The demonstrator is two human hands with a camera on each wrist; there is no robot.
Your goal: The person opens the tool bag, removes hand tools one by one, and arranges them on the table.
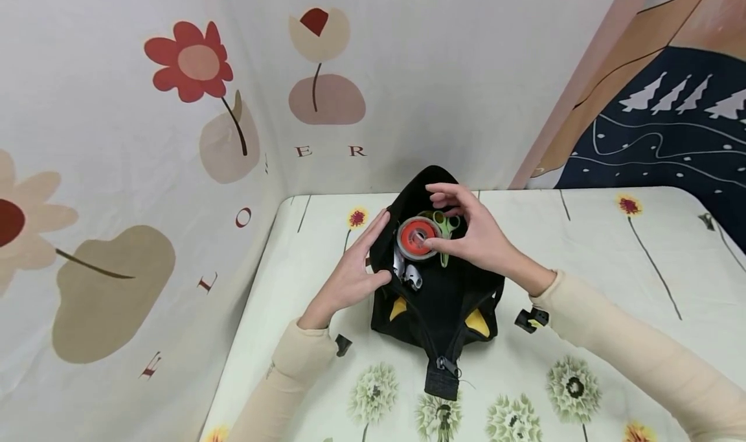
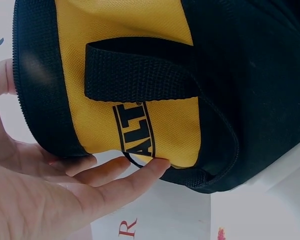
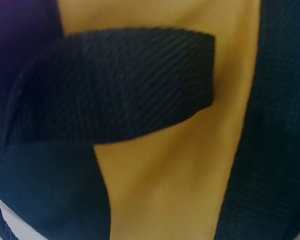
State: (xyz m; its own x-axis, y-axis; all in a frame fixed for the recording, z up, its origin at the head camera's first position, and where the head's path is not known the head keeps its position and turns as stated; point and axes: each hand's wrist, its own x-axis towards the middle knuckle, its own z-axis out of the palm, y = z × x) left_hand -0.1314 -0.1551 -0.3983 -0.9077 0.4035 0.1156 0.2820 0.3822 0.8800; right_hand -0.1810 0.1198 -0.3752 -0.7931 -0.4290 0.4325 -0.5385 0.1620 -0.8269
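Note:
A black and yellow zippered tool bag (image 1: 434,312) stands open on the table. My left hand (image 1: 352,270) rests along its left side. In the left wrist view, fingertips (image 2: 162,164) touch the yellow side panel below a black strap loop. Over the bag's mouth is my right hand (image 1: 474,232), fingers spread and loosely bent, its thumb overlapping a round red tape roll (image 1: 412,230). Scissors with light green handles (image 1: 451,222) lie beside the roll. Below it shows a small silver-and-white item (image 1: 413,276). The right wrist view shows only the bag's strap and yellow panel, close up.
A flower-print cloth (image 1: 326,390) covers the table. Behind and to the left hang printed fabric walls (image 1: 437,73). The bag's flap with a zipper pull (image 1: 447,364) points toward me. Black clips (image 1: 531,320) are at both wrists.

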